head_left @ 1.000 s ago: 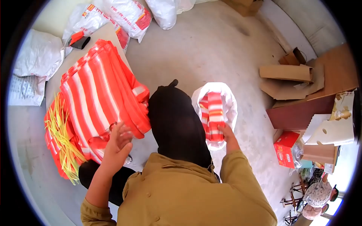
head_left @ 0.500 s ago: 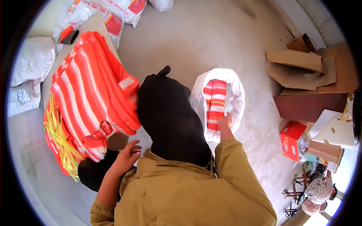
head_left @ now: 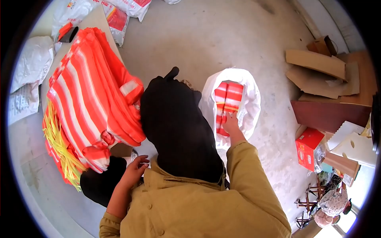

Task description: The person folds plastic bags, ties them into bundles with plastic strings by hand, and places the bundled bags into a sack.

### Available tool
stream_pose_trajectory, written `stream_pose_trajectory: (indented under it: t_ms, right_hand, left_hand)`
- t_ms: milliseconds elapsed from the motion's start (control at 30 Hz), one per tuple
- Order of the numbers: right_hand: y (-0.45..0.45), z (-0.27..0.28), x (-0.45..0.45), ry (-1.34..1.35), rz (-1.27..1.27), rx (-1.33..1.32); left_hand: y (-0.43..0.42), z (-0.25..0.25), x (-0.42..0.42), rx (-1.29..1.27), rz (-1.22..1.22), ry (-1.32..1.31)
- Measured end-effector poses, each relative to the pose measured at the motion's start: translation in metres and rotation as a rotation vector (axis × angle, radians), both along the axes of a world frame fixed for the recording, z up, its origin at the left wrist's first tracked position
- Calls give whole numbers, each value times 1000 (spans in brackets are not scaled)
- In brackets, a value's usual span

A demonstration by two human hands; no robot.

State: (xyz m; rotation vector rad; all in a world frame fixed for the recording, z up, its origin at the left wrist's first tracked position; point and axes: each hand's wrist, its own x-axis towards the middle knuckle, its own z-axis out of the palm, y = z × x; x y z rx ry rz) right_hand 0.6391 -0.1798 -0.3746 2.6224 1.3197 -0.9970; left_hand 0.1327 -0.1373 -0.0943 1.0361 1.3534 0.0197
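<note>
A white woven sack (head_left: 251, 93) stands upright with its mouth rolled wide. Inside it lie folded bundles of red-and-white striped bags (head_left: 234, 92), one tied with a yellow strip. My right hand (head_left: 231, 123) reaches into the sack and rests on the bundles, fingers stretched out over them. Near my lap, my left hand (head_left: 135, 170) hovers with loosely bent fingers apart, holding nothing. Left of my black-clad leg is a large stack of striped bags (head_left: 93, 91), and a bunch of yellow strips (head_left: 61, 144) hangs at its near left side.
White plastic sacks (head_left: 33, 59) sit at the left, with more printed sacks (head_left: 117, 20) at the top. A small red-and-black item (head_left: 68, 33) lies beyond the stack. On the right are cardboard boxes (head_left: 317, 65), a red box (head_left: 307, 146) and folding stools (head_left: 311, 198).
My right hand has moved slightly left and farther up over the bundles in the sack. The upper bundle now shows its yellow tie differently. My left hand has dropped slightly.
</note>
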Motion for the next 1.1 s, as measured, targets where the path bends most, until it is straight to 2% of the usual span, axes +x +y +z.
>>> stream_pose_trajectory:
  t_ms: [100, 200, 300, 400, 600, 800, 900, 1000, 1100]
  right_hand:
    - [9, 3, 14, 93, 20, -98]
    - [7, 8, 12, 96, 10, -33]
    - [-3, 21, -8, -27, -33, 97]
    - [-16, 54, -39, -161, 73, 123]
    - [-26, 50, -31, 35, 114, -111]
    - [-23, 52, -19, 175, 115, -85]
    - [-1, 71, -21, 78, 108, -81]
    - [17, 72, -20, -39, 75, 116]
    - [37, 80, -24, -191, 150, 138]
  left_hand:
    - [-1, 0, 5, -48, 40, -13]
    - [1, 2, 10, -31, 18, -36]
    - [2, 0, 12, -28, 26, -50]
    - [1, -3, 9, -43, 58, -66]
    - [4, -3, 4, -56, 87, -75]
    - [1, -4, 0, -50, 115, -98]
    - [-2, -9, -3, -74, 143, -99]
    - [-9, -15, -8, -109, 167, -106]
    - [-10, -20, -12, -116, 160, -103]
